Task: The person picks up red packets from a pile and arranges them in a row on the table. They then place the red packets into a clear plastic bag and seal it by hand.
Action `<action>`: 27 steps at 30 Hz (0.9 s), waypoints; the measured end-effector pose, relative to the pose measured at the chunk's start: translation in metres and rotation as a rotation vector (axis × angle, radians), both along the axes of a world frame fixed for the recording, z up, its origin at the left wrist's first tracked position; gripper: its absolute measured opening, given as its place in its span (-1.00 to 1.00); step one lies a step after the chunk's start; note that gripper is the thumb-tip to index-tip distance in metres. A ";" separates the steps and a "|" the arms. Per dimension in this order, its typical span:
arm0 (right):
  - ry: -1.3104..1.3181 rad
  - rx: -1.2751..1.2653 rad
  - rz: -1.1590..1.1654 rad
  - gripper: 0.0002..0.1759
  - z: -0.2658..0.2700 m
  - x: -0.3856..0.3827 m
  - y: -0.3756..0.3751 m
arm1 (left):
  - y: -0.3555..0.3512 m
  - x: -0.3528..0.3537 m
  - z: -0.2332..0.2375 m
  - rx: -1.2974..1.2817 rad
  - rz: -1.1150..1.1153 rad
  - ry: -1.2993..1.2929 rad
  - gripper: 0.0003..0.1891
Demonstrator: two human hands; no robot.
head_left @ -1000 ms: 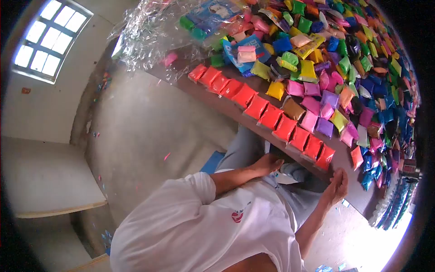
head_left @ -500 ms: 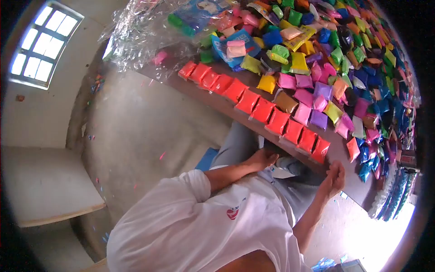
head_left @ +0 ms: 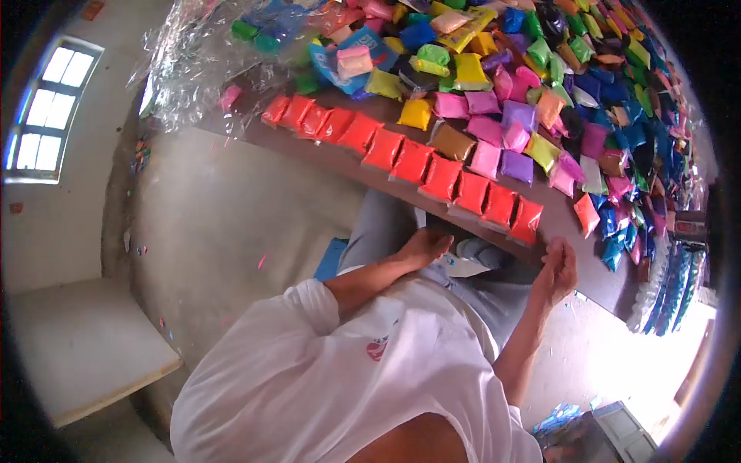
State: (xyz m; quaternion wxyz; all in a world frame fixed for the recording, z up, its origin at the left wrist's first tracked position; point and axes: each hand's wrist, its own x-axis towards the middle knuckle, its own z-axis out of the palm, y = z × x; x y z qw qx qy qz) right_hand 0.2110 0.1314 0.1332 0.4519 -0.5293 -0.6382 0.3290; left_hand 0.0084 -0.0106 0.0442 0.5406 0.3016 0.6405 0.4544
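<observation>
From my feed: row of red packets (head_left: 384, 148) lies along the near edge of the table (head_left: 606, 285). Right hand (head_left: 561, 270) sits at that edge, just past the row's right end, fingertips bunched; can't tell if they pinch anything. Left hand (head_left: 423, 247) is off the table, over the lap, below the row's right half, fingers curled; can't tell if it grips anything. I see mixed coloured packets (head_left: 550, 106) behind the row, clear plastic wrap (head_left: 201, 69) at the table's left end.
</observation>
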 end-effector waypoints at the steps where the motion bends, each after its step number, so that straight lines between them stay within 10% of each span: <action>1: 0.005 -0.012 0.014 -0.78 0.002 0.000 -0.001 | 0.000 0.001 -0.008 0.001 -0.006 -0.002 -0.56; 27: 0.014 -0.045 0.025 -0.80 0.003 0.000 -0.002 | 0.001 0.000 -0.012 -0.026 -0.027 -0.003 -0.56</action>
